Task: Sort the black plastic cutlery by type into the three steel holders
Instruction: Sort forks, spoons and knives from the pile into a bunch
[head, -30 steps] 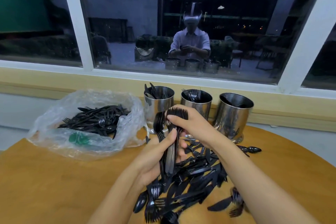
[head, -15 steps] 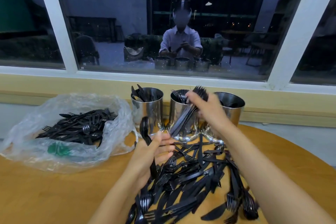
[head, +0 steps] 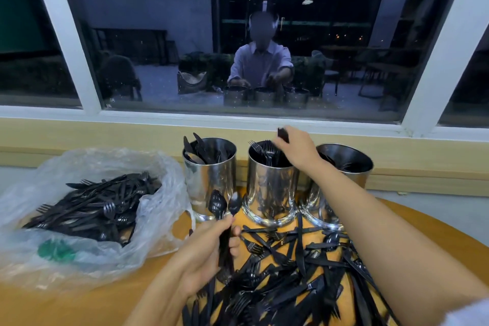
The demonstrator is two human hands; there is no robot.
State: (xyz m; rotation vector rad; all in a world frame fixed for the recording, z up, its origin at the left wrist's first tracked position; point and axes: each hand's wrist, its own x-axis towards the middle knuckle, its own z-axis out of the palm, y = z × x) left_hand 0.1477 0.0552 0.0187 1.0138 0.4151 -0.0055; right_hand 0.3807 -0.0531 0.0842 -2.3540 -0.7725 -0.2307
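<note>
Holders: three steel holders (head: pixel 270 188) stood in a row at the table's far edge, each a polished, mirror-bright cylinder with a flared foot.
Left holder (head: pixel 209 174): flat black knife blades (head: pixel 197 147) leaned against its rim.
Middle holder (head: pixel 271 193): several black forks (head: pixel 264 149) stood tines up.
Right holder (head: pixel 344 167): the inside was too dark to name its contents.
Right hand (head: pixel 296 148): hovered over the middle holder's mouth, fingers curled round black pieces (head: pixel 282 135) whose type could not be told.
Left hand (head: pixel 206 249): gripped two glossy spoons (head: pixel 225 204) by their handles, oval bowls up, in front of the left holder.
Loose pile (head: pixel 291 272): a tangle of thin black plastic cutlery, too many to count, lay on the table before the holders.
Bag: one crinkled clear plastic bag (head: pixel 158 209) lay at the left, holding more black cutlery (head: pixel 100 206) and a green object (head: pixel 57 250).
Table (head: pixel 66 304): smooth, round-edged, yellow-brown wood.
</note>
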